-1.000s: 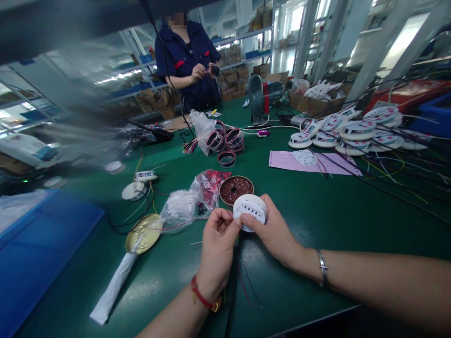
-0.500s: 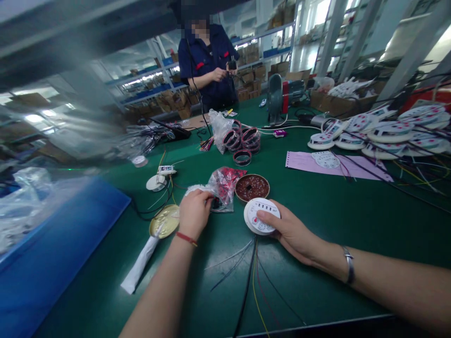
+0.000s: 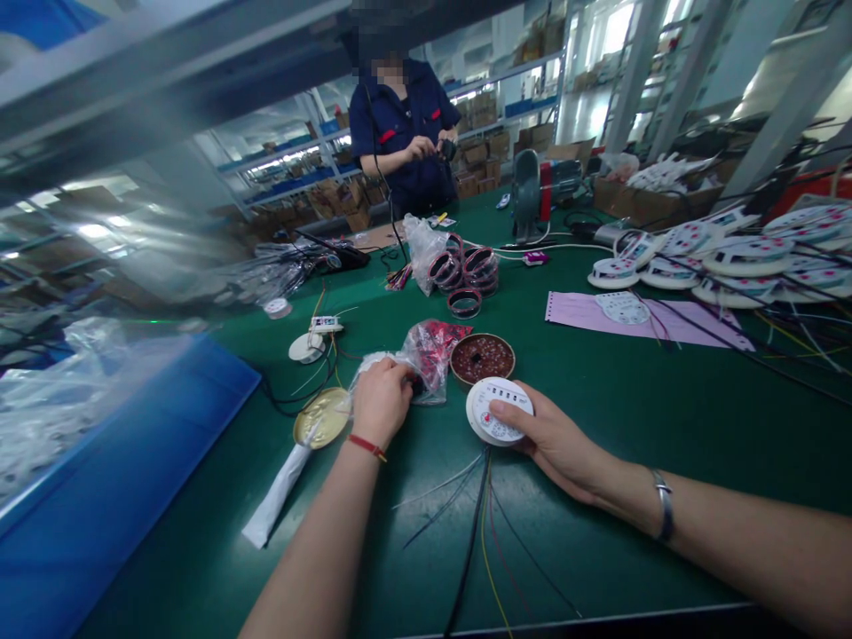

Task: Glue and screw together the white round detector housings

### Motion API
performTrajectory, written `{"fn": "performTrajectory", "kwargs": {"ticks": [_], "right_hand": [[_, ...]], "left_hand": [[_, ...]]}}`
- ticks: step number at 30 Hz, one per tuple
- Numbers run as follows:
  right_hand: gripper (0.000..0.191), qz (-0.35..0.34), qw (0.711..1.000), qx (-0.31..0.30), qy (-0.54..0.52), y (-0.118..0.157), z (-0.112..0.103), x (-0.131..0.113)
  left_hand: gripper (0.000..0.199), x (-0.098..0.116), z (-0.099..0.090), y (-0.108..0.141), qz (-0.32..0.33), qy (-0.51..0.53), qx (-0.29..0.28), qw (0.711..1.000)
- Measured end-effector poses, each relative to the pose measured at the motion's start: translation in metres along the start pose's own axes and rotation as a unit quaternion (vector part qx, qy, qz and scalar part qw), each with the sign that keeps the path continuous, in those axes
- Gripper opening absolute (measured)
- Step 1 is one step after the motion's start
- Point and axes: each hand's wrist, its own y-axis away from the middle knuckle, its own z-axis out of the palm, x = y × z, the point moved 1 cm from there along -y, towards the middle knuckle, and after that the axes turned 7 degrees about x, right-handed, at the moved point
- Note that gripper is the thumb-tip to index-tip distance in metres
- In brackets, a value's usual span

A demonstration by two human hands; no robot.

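My right hand [image 3: 556, 435] holds a round white meter dial [image 3: 499, 411], thumb on its face; black, yellow, red and white wires trail below it on the green table. My left hand [image 3: 382, 399] is at the mouth of a clear plastic bag [image 3: 429, 359] with red and dark bits, its fingers bent together over the dark bits; what they grip is hidden. Behind the dial lies a round lid of small brown-red parts [image 3: 483, 358]. Left of my left hand sit a yellowish dish [image 3: 321, 419] and a white tube [image 3: 278, 497].
A blue bin [image 3: 166, 444] of plastic bags stands at the left. Clear rings [image 3: 464, 303] lie mid-table. Wired white dials [image 3: 745, 255] are piled at the right by a pink sheet [image 3: 706, 324]. A person [image 3: 406, 133] stands across the table beside a grey motor [image 3: 529, 195].
The whole view has shifted slightly, moving the table items a little to the right. My left hand stays at the bag and my right hand still holds the dial.
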Motion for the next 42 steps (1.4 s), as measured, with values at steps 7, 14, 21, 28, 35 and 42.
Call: {"fn": "performTrajectory", "kwargs": {"ticks": [7,14,21,28,35,42], "right_hand": [[0.047,-0.002,1.000,0.001,0.005,-0.0014,0.0001,0.0001],[0.048,0.001,1.000,0.005,0.007,-0.0002,-0.0002,0.0001],[0.047,0.000,1.000,0.000,0.003,-0.0007,0.0000,0.0006],[0.046,-0.004,1.000,-0.001,0.007,-0.0006,-0.0003,-0.0001],[0.046,-0.007,1.000,0.003,0.011,-0.0004,-0.0004,-0.0002],[0.046,-0.003,1.000,0.000,0.006,0.0003,0.0001,-0.0003]], "left_hand": [[0.019,0.0046,-0.0009,-0.0012,0.004,0.004,-0.012,1.000],[0.019,0.0047,-0.0004,-0.0004,0.002,-0.002,-0.009,1.000],[0.022,0.0007,-0.0012,0.0020,0.001,0.014,-0.009,1.000],[0.016,0.0039,-0.0019,0.0017,-0.002,0.026,-0.005,1.000],[0.019,-0.0017,-0.0043,0.0032,-0.005,-0.005,-0.016,1.000],[0.019,-0.0008,-0.0069,0.0034,0.003,-0.026,-0.024,0.999]]}}
